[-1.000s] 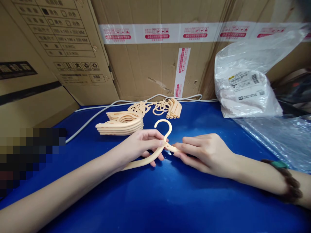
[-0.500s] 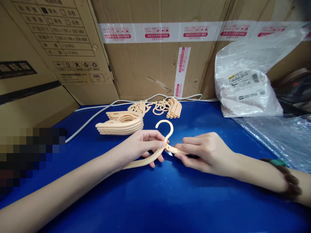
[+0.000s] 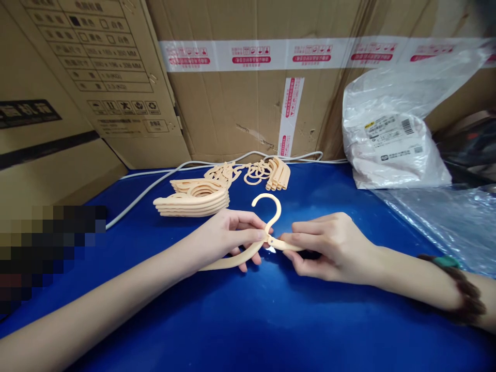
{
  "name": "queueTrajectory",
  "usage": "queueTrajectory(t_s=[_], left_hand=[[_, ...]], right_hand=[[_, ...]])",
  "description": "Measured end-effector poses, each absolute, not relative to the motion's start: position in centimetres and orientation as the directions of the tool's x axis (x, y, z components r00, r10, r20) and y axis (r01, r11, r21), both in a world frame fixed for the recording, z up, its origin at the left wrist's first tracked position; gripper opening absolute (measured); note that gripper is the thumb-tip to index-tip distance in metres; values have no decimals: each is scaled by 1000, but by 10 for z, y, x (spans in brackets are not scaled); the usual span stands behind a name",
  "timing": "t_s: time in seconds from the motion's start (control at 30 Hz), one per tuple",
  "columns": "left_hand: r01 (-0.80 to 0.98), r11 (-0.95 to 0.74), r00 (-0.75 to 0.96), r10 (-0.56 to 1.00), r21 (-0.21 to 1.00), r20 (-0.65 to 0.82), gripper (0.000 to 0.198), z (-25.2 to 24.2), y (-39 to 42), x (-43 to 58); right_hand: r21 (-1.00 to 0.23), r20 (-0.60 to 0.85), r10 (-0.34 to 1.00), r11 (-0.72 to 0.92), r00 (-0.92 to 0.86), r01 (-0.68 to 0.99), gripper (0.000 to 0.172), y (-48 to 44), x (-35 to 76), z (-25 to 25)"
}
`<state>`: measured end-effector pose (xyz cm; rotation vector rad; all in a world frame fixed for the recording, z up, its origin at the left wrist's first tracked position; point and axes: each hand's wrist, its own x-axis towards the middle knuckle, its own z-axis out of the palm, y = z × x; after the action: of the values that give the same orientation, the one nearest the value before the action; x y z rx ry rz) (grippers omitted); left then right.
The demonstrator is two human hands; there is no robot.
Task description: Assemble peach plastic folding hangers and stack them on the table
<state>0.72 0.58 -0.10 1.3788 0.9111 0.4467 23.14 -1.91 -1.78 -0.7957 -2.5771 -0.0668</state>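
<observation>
A cream plastic hanger (image 3: 232, 260) is held over the blue table, its hook curving up and open to the left. My left hand (image 3: 236, 235) pinches it just below the hook, and one arm of the hanger runs under my left wrist. My right hand (image 3: 329, 248) grips the short right arm piece (image 3: 284, 245), which meets the rest of the hanger at a joint with a small round hole. The far end of that piece is hidden by my right fingers.
Behind my left hand lies a stack of cream hanger parts (image 3: 194, 204). Hooks (image 3: 253, 173) and short arm pieces (image 3: 278, 174) lie farther back. A white cable (image 3: 143, 194), cardboard boxes (image 3: 240, 108) and a plastic bag (image 3: 391, 150) border the blue table (image 3: 248, 320).
The hanger's hook has shifted slightly right and tilted a little more to the right. Both hands keep their hold and have barely moved.
</observation>
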Motion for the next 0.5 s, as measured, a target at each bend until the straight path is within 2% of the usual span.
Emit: queueTrajectory(t_s=[0.5], left_hand=[[347,31,584,775,938,-242,26,4,1,6]], right_hand=[[-85,433,504,848,-747,523,24,-21,234,-16]])
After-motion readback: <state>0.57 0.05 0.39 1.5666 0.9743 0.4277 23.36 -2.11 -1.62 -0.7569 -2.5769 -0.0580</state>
